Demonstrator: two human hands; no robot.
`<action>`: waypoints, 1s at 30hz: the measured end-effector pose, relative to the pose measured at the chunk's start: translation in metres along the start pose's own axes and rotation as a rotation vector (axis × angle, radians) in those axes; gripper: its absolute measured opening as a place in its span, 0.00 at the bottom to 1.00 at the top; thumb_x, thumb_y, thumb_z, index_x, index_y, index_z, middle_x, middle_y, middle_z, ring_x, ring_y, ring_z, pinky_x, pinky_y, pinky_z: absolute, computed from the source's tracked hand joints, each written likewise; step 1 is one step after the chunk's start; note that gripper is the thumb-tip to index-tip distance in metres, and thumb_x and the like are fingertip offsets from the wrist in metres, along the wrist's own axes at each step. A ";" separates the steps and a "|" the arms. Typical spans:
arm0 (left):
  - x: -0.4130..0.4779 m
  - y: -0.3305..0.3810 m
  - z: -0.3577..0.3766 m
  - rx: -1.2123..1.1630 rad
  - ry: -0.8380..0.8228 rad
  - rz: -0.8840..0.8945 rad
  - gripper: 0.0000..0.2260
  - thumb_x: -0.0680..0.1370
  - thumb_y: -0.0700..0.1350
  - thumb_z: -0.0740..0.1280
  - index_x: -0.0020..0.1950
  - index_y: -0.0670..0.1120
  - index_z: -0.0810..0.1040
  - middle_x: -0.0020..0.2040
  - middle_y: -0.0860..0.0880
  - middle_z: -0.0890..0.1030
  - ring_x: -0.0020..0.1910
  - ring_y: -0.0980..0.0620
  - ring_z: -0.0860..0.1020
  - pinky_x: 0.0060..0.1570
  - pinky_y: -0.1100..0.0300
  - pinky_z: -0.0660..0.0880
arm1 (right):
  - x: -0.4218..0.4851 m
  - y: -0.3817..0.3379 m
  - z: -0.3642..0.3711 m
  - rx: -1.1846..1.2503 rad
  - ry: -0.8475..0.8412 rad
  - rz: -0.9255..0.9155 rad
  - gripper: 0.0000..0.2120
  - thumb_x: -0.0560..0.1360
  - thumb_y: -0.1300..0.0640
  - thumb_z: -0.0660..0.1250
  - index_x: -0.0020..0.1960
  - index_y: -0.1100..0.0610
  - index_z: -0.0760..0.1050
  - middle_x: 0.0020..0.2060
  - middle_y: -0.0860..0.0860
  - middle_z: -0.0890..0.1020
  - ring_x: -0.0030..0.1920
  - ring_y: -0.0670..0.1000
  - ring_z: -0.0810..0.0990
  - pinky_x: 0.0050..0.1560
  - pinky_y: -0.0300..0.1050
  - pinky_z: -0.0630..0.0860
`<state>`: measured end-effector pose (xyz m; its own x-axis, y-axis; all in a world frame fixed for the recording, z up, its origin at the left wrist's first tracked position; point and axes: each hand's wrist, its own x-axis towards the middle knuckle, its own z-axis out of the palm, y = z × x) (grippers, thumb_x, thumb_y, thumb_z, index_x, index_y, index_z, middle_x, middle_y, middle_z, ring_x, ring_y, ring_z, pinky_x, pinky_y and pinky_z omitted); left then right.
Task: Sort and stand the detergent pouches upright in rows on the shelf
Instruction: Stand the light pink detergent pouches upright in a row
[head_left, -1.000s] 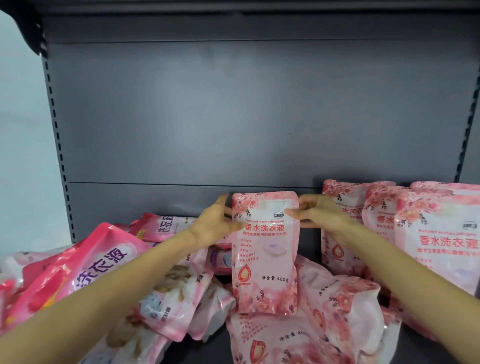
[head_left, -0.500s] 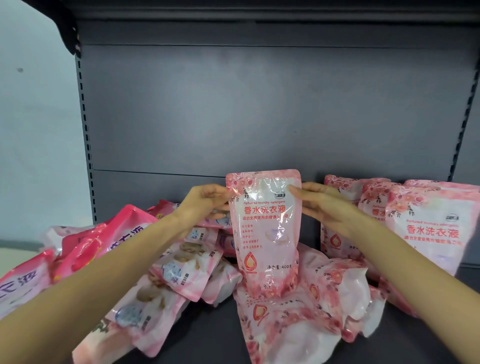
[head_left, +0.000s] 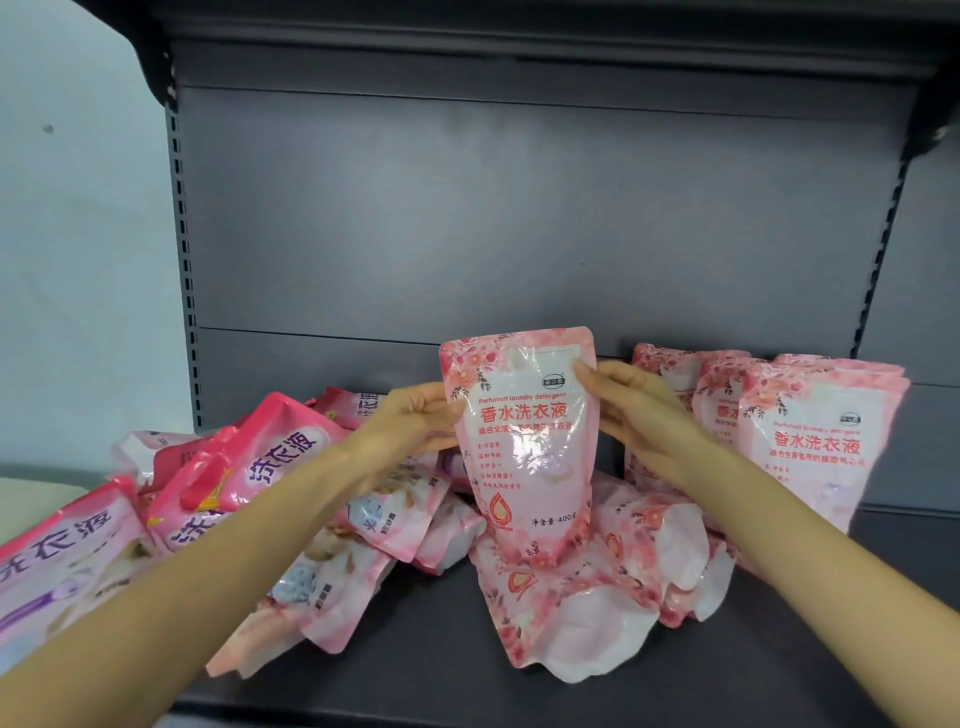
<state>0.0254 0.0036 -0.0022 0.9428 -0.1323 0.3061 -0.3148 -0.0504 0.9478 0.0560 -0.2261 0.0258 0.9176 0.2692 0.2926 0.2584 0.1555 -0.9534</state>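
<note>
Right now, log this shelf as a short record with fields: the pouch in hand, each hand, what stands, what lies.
held pouch: pink floral, upright, label facing the camera
left hand: pinches its left edge
right hand: pinches its upper right edge
standing row: matching floral pouches, upright at the right
lying floral pouches: flat, below the held pouch
left pile: mixed pink pouches, tumbled
shelf: dark grey

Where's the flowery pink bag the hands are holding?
Head view, middle of the shelf: the bag is held upright between the left hand and right hand, left of the standing row.
</note>
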 end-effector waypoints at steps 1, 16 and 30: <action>-0.001 -0.002 0.001 -0.026 0.017 0.001 0.11 0.79 0.38 0.61 0.59 0.40 0.78 0.53 0.46 0.83 0.50 0.53 0.82 0.47 0.66 0.78 | -0.004 0.001 0.000 -0.016 0.009 -0.008 0.11 0.74 0.56 0.67 0.52 0.62 0.78 0.48 0.53 0.85 0.49 0.50 0.84 0.45 0.38 0.80; -0.020 -0.006 0.018 -0.099 0.255 0.055 0.07 0.76 0.39 0.66 0.49 0.37 0.80 0.46 0.47 0.85 0.44 0.53 0.83 0.47 0.64 0.79 | -0.031 0.006 -0.004 -0.154 0.079 -0.070 0.02 0.72 0.65 0.69 0.43 0.64 0.77 0.44 0.53 0.85 0.45 0.48 0.84 0.44 0.38 0.81; -0.001 0.049 0.097 -0.137 0.314 0.281 0.07 0.77 0.41 0.64 0.44 0.42 0.81 0.37 0.51 0.84 0.34 0.56 0.81 0.32 0.66 0.76 | -0.040 -0.031 -0.064 0.044 0.097 -0.147 0.03 0.72 0.62 0.68 0.45 0.59 0.79 0.41 0.51 0.86 0.41 0.48 0.84 0.40 0.39 0.79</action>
<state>-0.0018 -0.0946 0.0357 0.8171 0.1861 0.5456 -0.5660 0.0795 0.8205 0.0303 -0.3021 0.0389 0.8961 0.1478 0.4186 0.3807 0.2289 -0.8959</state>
